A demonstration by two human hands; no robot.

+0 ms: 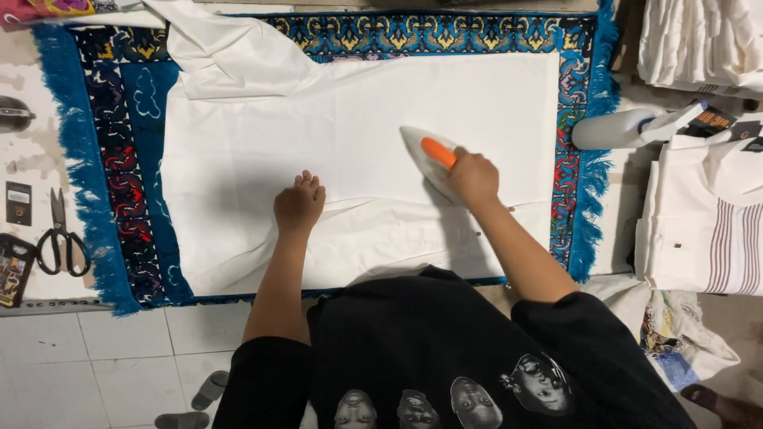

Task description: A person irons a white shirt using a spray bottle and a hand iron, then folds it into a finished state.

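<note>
A white garment [318, 135] lies spread flat over a blue patterned rug [119, 159] with a fringed edge. My right hand [473, 176] grips the orange handle of a white iron [429, 155], which rests on the cloth right of centre. My left hand [300, 202] presses down on the fabric near the middle, fingers together, close to a fold line that runs across the lower part of the garment.
Black scissors [60, 234] and small dark objects lie on the surface at the left. A white spray bottle [628, 127] lies at the right beside folded white shirts [699, 214]. More white cloth [699, 40] is stacked at the top right. Tiled floor and sandals [211, 389] show below.
</note>
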